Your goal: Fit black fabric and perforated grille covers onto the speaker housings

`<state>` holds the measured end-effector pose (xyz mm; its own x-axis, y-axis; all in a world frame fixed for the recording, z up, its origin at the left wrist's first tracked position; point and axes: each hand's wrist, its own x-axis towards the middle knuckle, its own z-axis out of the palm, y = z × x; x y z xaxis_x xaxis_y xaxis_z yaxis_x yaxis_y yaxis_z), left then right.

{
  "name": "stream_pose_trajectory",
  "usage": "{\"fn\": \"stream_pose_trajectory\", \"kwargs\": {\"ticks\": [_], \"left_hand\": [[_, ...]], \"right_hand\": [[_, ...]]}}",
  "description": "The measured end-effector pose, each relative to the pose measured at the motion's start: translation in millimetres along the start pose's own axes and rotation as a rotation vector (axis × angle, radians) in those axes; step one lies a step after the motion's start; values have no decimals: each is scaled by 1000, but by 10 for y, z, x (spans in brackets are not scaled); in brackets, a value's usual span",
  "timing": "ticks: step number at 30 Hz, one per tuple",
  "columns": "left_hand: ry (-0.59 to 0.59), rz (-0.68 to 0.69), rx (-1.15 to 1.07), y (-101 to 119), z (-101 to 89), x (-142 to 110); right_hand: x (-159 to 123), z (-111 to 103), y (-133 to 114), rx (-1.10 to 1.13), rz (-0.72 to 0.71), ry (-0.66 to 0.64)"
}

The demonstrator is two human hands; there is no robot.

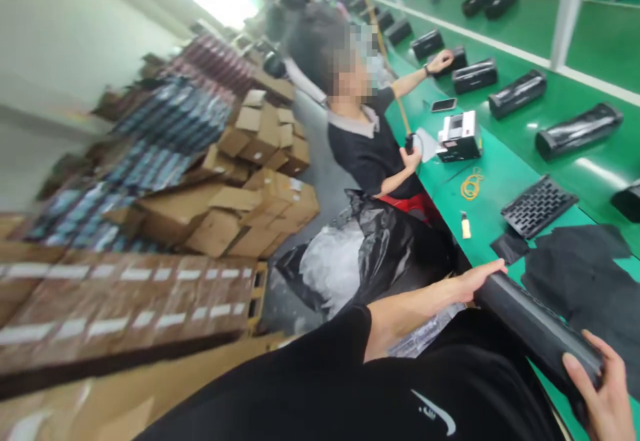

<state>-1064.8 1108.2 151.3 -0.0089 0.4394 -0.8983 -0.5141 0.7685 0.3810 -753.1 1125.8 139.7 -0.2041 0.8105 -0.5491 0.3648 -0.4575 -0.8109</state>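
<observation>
I hold a long black cylinder (537,331) in both hands, level over my lap at the edge of a green worktable (500,181). My left hand (475,280) is closed on its far end. My right hand (603,394) wraps the near end, fingers curled round it. Black flat sheets (580,274) lie on the table just beyond the cylinder.
A co-worker in a black shirt (367,148) sits ahead at the same table, one hand on a black cylinder (453,60). A white device (459,136), phone (443,104), black grid tray (537,206), orange cord (471,184) and several black cylinders lie there. A black bag (370,254) and cardboard boxes (240,208) fill the floor.
</observation>
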Motion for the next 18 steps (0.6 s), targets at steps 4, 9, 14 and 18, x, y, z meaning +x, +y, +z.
{"fn": "stream_pose_trajectory", "kwargs": {"ticks": [4, 9, 14, 18], "left_hand": [[83, 207, -261, -36, -488, -49], [161, 602, -269, -51, -573, 107], [328, 864, -100, -138, -432, 267], [428, 781, -95, -238, -278, 402]], "right_hand": [[528, 498, -651, -134, -124, -165], [1023, 557, -972, -529, -351, -360], [1350, 442, -1230, -761, -790, -439], [1469, 387, -1324, -845, -1044, -481]]}}
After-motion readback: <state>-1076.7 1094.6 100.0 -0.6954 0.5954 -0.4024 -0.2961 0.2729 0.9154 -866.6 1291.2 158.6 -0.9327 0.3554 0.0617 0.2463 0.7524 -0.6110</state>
